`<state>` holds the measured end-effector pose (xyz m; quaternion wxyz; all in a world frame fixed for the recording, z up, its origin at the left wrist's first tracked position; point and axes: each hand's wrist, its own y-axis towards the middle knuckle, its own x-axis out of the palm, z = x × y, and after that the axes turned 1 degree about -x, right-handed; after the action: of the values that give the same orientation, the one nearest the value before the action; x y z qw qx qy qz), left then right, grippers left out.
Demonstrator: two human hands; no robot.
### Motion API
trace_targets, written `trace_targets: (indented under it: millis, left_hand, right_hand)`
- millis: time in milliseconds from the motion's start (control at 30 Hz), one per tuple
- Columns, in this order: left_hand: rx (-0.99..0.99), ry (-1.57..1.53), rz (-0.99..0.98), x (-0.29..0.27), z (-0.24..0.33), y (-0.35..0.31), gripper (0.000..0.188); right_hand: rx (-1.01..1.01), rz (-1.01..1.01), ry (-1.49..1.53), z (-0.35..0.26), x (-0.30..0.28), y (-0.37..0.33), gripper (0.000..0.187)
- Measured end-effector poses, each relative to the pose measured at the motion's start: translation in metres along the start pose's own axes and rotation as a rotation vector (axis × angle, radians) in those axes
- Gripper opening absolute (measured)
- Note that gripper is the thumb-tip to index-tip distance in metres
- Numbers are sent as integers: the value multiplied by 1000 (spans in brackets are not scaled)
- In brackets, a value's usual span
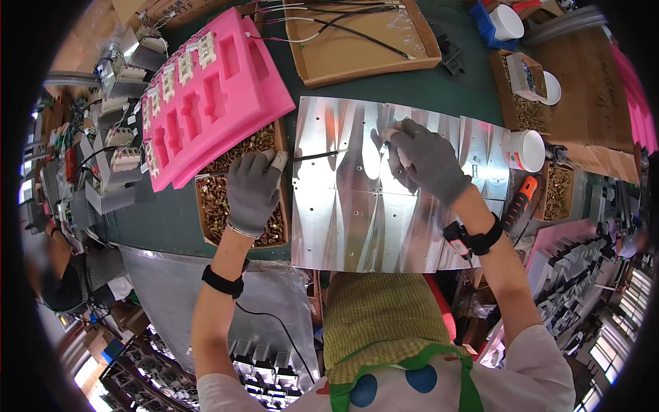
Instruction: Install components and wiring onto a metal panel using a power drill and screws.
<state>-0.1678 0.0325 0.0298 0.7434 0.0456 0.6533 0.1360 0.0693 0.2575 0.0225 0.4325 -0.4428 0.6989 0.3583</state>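
My left hand point(252, 194), in a grey glove with pale fingertips, is closed above a cardboard box of brass-coloured screws point(214, 213). From its thumb and fingertips a thin black cable point(317, 156) sticks out to the right, over the shiny metal plates point(336, 226). My right hand point(427, 159), gloved the same way, is over the upper middle of those plates. Its fingers are curled in and pressed together, and whatever they hold is hidden. The plates lie side by side, with small holes in them.
Pink foam trays point(257, 103) with white connectors lean over the screw box. A cardboard tray of cables point(364, 65) lies at the back. On the right are a white tub point(526, 151), an orange-and-black tool point(519, 202) and more screw boxes point(557, 192). A person sits far left.
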Motion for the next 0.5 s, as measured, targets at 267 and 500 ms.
trace_targets:
  millis: [267, 500]
  left_hand:
    - [56, -7, 101, 28, -14, 5, 46]
    - [22, -21, 1, 36, -23, 13, 53]
  right_hand:
    - [49, -49, 168, 12, 20, 13, 17]
    - [194, 104, 304, 2, 28, 12, 13]
